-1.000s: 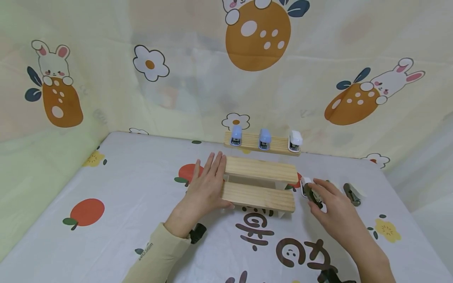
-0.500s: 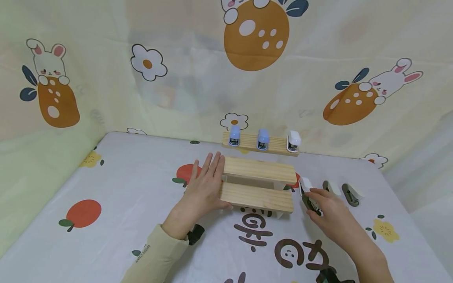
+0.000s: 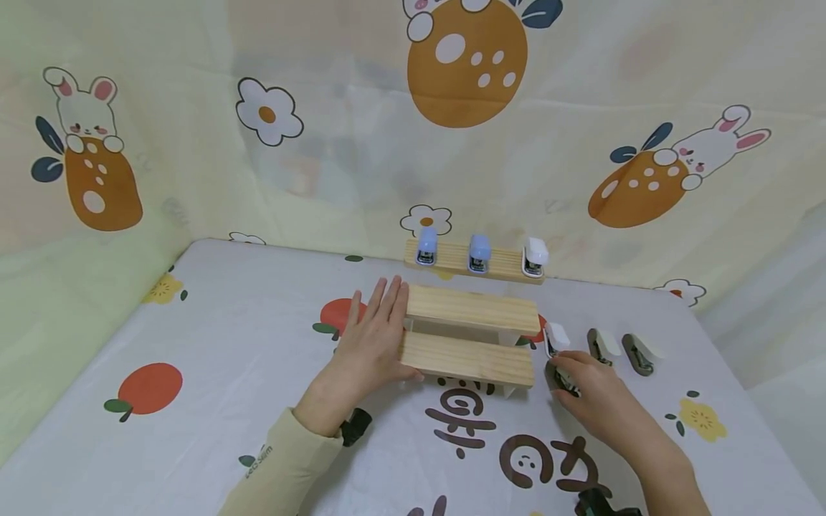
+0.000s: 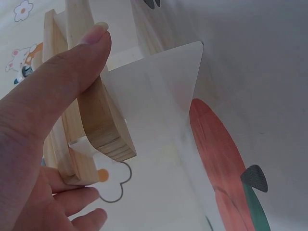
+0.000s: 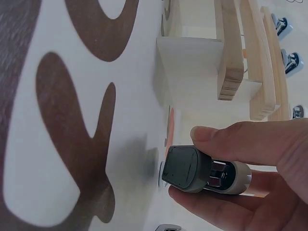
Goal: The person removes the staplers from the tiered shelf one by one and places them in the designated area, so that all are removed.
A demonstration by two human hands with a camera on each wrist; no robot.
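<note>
My left hand (image 3: pixel 371 344) lies with straight, spread fingers against the left end of a stepped wooden rack (image 3: pixel 471 308). Its thumb (image 4: pixel 94 41) rests on the lower board in the left wrist view. Between thumb and fingers, my right hand (image 3: pixel 600 394) pinches a small dark green and pale stapler (image 5: pixel 185 168), just right of the rack's lower board. Beyond that hand, a white stapler (image 3: pixel 557 338) sits on the table. On the rack's back board stand a blue stapler (image 3: pixel 426 247), another blue stapler (image 3: pixel 479 253) and a white-topped stapler (image 3: pixel 535 256).
To the right of the right hand lie two dark green and pale staplers, a nearer stapler (image 3: pixel 602 347) and an outer stapler (image 3: pixel 639 355). A printed cloth (image 3: pixel 226 344) covers the table. Behind it hangs a patterned curtain (image 3: pixel 348 165).
My right hand has drawn slightly nearer to me with the stapler, uncovering more of the staplers behind it. The left hand stays on the rack.
</note>
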